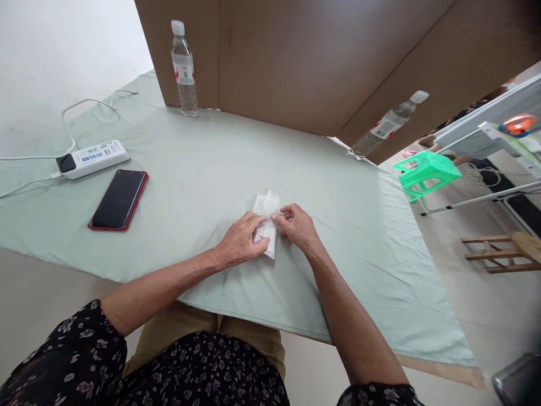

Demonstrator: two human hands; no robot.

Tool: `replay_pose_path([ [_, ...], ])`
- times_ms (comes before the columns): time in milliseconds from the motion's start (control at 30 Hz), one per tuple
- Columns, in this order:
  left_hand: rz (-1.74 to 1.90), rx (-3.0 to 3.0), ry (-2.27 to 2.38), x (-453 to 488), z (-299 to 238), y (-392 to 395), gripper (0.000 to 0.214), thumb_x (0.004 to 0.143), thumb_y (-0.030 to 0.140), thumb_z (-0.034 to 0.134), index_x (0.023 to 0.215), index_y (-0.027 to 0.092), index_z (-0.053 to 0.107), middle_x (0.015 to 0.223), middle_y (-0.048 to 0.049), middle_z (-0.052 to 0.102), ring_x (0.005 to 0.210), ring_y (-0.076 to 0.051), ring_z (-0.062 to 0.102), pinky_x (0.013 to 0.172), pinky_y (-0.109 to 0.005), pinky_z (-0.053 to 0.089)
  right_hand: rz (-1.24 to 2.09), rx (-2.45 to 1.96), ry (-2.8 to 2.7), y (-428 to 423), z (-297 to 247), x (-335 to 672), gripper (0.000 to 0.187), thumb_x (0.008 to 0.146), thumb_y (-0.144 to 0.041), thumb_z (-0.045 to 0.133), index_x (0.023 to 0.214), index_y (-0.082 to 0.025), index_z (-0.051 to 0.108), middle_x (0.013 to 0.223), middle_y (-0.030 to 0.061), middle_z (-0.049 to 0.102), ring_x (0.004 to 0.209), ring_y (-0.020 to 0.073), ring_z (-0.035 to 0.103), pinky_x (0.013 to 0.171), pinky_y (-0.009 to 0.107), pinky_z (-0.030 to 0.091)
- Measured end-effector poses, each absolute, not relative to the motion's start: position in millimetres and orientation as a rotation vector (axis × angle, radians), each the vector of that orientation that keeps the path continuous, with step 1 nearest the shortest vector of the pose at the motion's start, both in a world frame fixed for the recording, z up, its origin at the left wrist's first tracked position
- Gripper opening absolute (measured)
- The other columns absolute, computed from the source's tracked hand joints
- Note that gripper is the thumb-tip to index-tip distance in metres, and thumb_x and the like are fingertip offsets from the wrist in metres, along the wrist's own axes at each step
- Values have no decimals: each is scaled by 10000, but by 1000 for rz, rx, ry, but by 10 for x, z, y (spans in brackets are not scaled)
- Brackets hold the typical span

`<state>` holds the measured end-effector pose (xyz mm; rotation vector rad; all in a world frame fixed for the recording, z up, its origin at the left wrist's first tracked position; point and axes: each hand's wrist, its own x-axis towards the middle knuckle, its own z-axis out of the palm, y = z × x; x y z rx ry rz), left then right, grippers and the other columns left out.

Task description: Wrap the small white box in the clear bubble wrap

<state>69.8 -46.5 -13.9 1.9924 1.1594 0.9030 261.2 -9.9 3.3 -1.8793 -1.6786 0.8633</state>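
Left fingers (pixel 260 246) and right fingers (pixel 279 220) holding clear plastic wrap (pixel 270 201), illegible blue lettering (pixel 102 154) on power strip (pixel 80 170)

On a table covered with a pale green cloth (pixel 211 152), a strip of clear plastic wrap (pixel 267 229) is touched by the left hand (pixel 240 240), its thumb spread from the fingers, while the wrap's right edge is pinched by the right hand (pixel 298 228). To the left, a red-cased phone (pixel 119 200) is laid near a white power strip (pixel 99 159), into which a cable is plugged. Behind, two water bottles (pixel 185 76) are stood before a brown cardboard panel (pixel 274 62), well apart.
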Motion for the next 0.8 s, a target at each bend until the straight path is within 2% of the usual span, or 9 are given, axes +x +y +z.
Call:
replay_pose_path([
  [67, 899, 1988, 1151, 694, -118, -483, 547, 775, 176, 609, 1321, 191, 575, 1121, -72, 630, 767, -151, 565, 785, -317, 537, 750, -1964, -1780, -60, 67, 2605, 435, 810, -447, 678, 1143, -180, 592, 847, 17, 693, 675, 165, 642, 670, 307, 485],
  [133, 878, 2001, 1142, 691, -102, -494, 583, 796, 184, 587, 1376, 228, 549, 1126, -54, 605, 704, -124, 528, 737, -296, 528, 715, -2012, -1809, -22, 87, 2592, 507, 827, -437, 677, 1239, -162, 570, 846, 27, 705, 709, 182, 656, 699, 314, 486],
  [233, 837, 2040, 1133, 689, -93, -496, 514, 816, 201, 567, 1327, 247, 598, 1133, -48, 573, 681, -108, 507, 693, -274, 515, 812, -1996, -1739, 35, 81, 2570, 596, 831, -452, 680, 1312, -132, 533, 817, 34, 693, 626, 177, 640, 609, 305, 487],
  [333, 833, 2060, 1129, 692, -101, -491, 469, 813, 209, 561, 1277, 212, 629, 1142, -65, 565, 707, -119, 523, 696, -283, 523, 986, -1934, -1609, 90, 48, 2546, 630, 807, -446, 704, 1319, -128, 519, 708, -5, 637, 500, 155, 579, 475, 289, 451],
  [400, 842, 2065, 1135, 696, -106, -491, 462, 812, 214, 555, 1266, 189, 634, 1134, -75, 568, 711, -125, 532, 700, -292, 530, 1065, -1886, -1522, 122, 28, 2525, 588, 771, -420, 732, 1252, -135, 551, 640, -40, 581, 443, 135, 523, 410, 271, 405],
  [500, 842, 2083, 1158, 697, -102, -498, 444, 810, 215, 553, 1243, 184, 642, 1137, -82, 577, 713, -128, 550, 695, -290, 538, 1141, -1806, -1444, 155, 19, 2493, 402, 705, -373, 748, 1014, -154, 614, 563, -78, 502, 395, 97, 429, 371, 246, 332],
  [600, 836, 2177, 1186, 690, -92, -506, 458, 813, 223, 559, 1265, 196, 628, 1295, -115, 562, 771, -144, 602, 702, -300, 549, 1236, -1702, -1447, 169, 19, 2469, 260, 660, -373, 721, 788, -176, 609, 515, -85, 456, 400, 76, 377, 385, 234, 287],
  [700, 845, 2387, 1151, 678, -90, -501, 506, 844, 204, 531, 1348, 203, 580, 1491, -151, 475, 916, -195, 659, 772, -342, 564, 1236, -1606, -1462, 176, -23, 2454, 225, 638, -380, 683, 702, -182, 596, 531, -73, 465, 463, 78, 384, 440, 231, 290],
  [800, 821, 2554, 1078, 669, -98, -479, 482, 871, 183, 500, 1345, 197, 585, 1476, -150, 528, 977, -225, 681, 840, -376, 564, 1169, -1516, -1445, 187, -114, 2443, 225, 631, -394, 658, 674, -185, 587, 582, -56, 489, 552, 97, 414, 503, 235, 323],
])
